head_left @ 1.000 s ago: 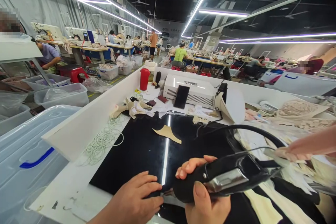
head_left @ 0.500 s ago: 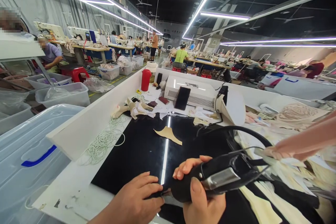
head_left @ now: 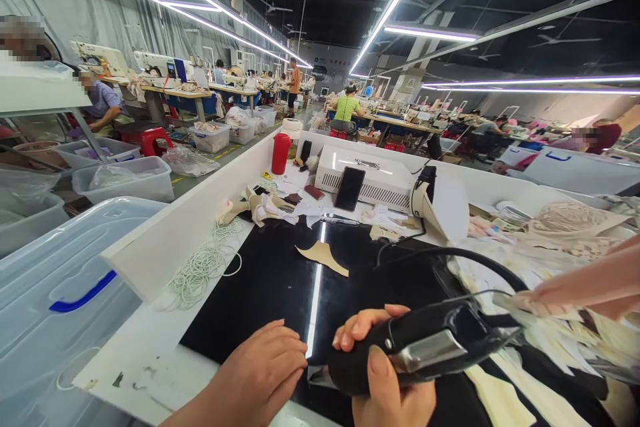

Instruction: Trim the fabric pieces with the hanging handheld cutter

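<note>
My right hand (head_left: 385, 373) grips a black corded power tool (head_left: 425, 340) with a silver lever along its side. The thumb lies on the body by the lever; the other fingers wrap round its far side. A thin metal piece (head_left: 320, 377) projects from the tool's left end, low over the shiny black board (head_left: 260, 287). Just left of that end, my left hand (head_left: 267, 370) rests on the board, fingers together and gently bent, with nothing visible in them. A tan curved cutout (head_left: 323, 257) lies ahead of both hands.
Pale green cord (head_left: 200, 273) is heaped at the left. Behind stand a red bottle (head_left: 280, 153), a phone (head_left: 350, 187) and a white vented box (head_left: 365, 170). Scraps (head_left: 505, 397) lie at the right, where a pink wrapped length (head_left: 590, 277) hangs near the tool's cable. Low white walls edge the table.
My left fingers have drawn together and back a little from the tool's end; they were spread before. The tool in my right hand appears slightly lower and further right, as the view shifts.
</note>
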`<state>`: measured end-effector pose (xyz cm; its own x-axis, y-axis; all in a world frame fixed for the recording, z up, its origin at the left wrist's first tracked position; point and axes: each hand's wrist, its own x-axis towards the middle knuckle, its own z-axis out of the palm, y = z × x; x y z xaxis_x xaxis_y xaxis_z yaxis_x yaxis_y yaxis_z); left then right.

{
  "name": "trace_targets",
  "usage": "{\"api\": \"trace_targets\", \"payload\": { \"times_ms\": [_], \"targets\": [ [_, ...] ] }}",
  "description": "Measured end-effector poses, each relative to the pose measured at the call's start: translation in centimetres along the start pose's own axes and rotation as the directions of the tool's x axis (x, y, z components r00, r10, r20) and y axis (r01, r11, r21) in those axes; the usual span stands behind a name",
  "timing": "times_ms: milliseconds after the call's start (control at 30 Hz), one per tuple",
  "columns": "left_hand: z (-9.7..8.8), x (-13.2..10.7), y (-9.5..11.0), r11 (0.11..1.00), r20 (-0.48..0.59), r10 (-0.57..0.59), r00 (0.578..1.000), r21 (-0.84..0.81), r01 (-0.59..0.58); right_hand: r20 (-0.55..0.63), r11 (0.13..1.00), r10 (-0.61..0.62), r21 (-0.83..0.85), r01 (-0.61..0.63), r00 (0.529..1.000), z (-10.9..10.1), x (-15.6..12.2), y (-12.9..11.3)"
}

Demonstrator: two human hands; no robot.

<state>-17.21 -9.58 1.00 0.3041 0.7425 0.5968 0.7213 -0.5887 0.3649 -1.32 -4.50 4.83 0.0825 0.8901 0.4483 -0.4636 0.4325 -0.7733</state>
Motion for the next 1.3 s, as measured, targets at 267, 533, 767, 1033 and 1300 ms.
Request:
{"api": "trace_targets", "payload": {
  "times_ms": [267,533,767,1033,1300],
  "targets": [
    [1.7,-0.9,-0.7,0.996,0.028,0.071,0.997,0.058,-0.072,0.020,0.996,-0.064,-0.053,0.065,0.998,-1.8,1.9,-1.5],
    [-0.8,4.8,-1.2,0.985,0.462,0.058,0.885,-0.173,0.026,-0.175,0.993,-0.010,-0.120,-0.011,0.984,-3.5,3.2,-3.4],
    [0.6,8.1,-3.1,0.910,0.673,0.165,0.721,-0.385,0.151,-0.210,0.988,0.022,-0.142,-0.053,0.977,-3.4,2.7,-2.8],
    [1.7,8.2,-3.9,0.889,0.699,0.208,0.685,-0.427,0.166,-0.141,0.990,0.005,-0.140,-0.024,0.990,-3.2,2.6,-1.4],
    [2.4,7.7,-4.3,0.879,0.681,0.201,0.704,-0.443,0.178,-0.174,0.994,0.048,-0.085,-0.064,0.984,-2.8,1.9,-1.7]
  ]
}}
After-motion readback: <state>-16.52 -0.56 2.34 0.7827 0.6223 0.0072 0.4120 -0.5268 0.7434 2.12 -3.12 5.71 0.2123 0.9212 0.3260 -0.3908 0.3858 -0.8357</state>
